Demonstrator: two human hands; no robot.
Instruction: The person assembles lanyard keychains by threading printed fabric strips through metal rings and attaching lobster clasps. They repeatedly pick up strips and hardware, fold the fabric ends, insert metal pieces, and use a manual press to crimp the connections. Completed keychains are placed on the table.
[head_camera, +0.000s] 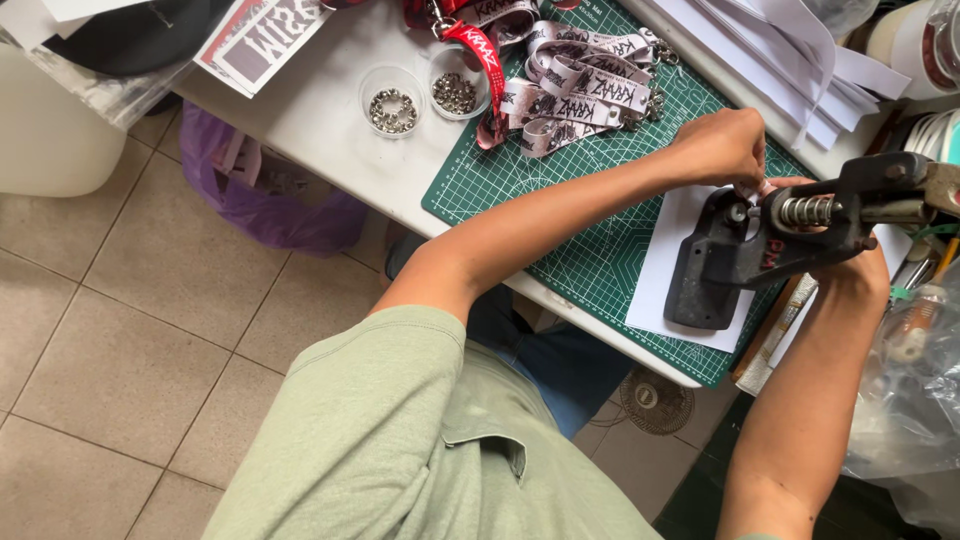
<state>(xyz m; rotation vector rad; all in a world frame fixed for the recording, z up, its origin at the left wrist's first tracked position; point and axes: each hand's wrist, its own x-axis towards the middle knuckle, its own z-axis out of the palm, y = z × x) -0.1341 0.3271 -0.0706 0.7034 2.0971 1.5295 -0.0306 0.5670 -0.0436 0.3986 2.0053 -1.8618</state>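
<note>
Over at the right edge of the bench, the black hand press (745, 255) is sitting on a white sheet (660, 270) laid over the green cutting mat (600, 250). Its lever is running off the picture's right side, so the far end is cut off. The left hand (722, 145) is curling its fingers down at the die, pinching a pale strip end (765, 187) there, though most of that strip is hidden under the fingers. The right hand (860, 265) is mostly tucked behind the press frame, so I honestly can't tell if it's gripping or loose; only the wrist and forearm are showing, coming up from below.

At the far edge of the mat, a pile of printed lanyard straps (580, 85) is lying in grey, white and black, with one red strap (485, 60) among them. Just left of those, two small clear round cups (420, 95) are holding shiny metal eyelets. A purple plastic bag (265, 195) is slumping on the tiled floor beside the bench. Both arms are reaching forward, elbows bent.
</note>
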